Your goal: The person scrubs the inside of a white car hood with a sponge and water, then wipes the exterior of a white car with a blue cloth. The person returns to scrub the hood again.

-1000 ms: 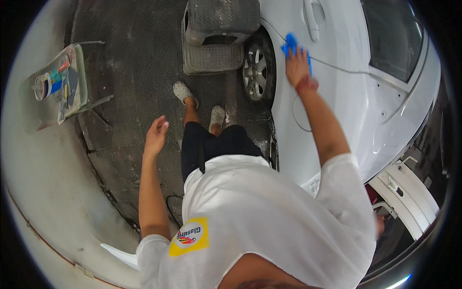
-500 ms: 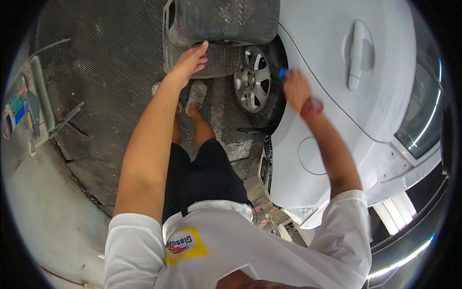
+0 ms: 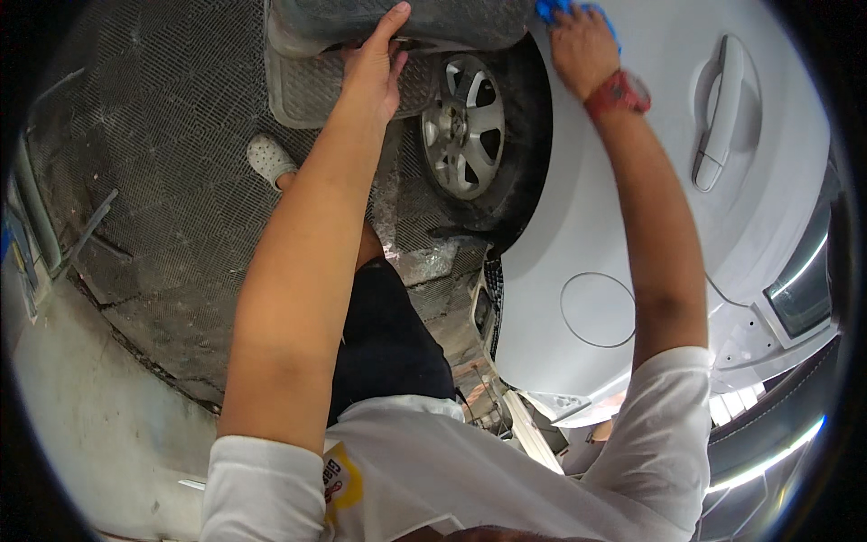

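My right hand, with a red watch on the wrist, presses a blue cloth onto the silver-white car panel above the rear wheel arch. The cloth shows beyond and beside the fingers. My left hand is at the near edge of a worn dark grey plastic two-tier cart. Its thumb lies over the top and the other fingers curl under the rim. The lower shelf of the cart shows below. The far part of the cart is out of view.
The car wheel stands between the cart and the panel. A door handle and a round fuel flap are on the car's side. Dark patterned matting covers the floor. Thin strips and panels lie at the far left.
My right hand has moved forward along the panel with the blue cloth. My left hand has closed on the cart's edge. My view has shifted, and one foot now shows farther left.
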`<state>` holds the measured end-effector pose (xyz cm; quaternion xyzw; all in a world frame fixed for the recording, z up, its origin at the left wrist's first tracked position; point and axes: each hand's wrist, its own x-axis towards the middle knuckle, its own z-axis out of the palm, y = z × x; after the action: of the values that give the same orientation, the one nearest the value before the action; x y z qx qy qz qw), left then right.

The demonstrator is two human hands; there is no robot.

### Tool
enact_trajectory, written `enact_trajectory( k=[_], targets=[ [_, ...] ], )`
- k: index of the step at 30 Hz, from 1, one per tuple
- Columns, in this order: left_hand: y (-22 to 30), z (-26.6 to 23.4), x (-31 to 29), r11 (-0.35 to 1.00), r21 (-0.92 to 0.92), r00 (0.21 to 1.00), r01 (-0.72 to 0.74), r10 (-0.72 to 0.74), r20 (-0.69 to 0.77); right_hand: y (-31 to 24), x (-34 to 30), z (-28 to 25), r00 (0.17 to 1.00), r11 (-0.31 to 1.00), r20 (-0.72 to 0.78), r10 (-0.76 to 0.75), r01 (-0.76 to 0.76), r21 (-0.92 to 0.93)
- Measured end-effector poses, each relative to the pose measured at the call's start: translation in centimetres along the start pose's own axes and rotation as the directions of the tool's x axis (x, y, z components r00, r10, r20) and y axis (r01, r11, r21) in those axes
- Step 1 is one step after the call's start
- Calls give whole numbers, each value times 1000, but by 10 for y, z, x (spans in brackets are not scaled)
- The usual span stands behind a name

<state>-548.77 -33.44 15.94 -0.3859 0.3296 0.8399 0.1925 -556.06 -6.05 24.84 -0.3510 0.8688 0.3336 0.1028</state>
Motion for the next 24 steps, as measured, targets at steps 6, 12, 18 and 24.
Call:
enact_trajectory(
  k=[6, 12, 18, 24],
  targets=[
    [51, -43, 13, 992, -83, 994, -98, 95, -46, -125, -138, -63, 775, 939, 561, -290, 117, 323],
    [131, -143, 23, 985, -74, 973, -154, 138, -184, -107, -133, -91, 894, 647, 331, -302, -62, 760],
    [209, -257, 18, 952, -186, 961, -243, 210, -180, 48, 40, -89, 974, 979, 206, 90, -125, 161],
    [295, -406, 14, 917, -260, 949, -301, 263, -173, -58, -94, -65, 988, 986, 146, -53, 29, 161]
  ],
)
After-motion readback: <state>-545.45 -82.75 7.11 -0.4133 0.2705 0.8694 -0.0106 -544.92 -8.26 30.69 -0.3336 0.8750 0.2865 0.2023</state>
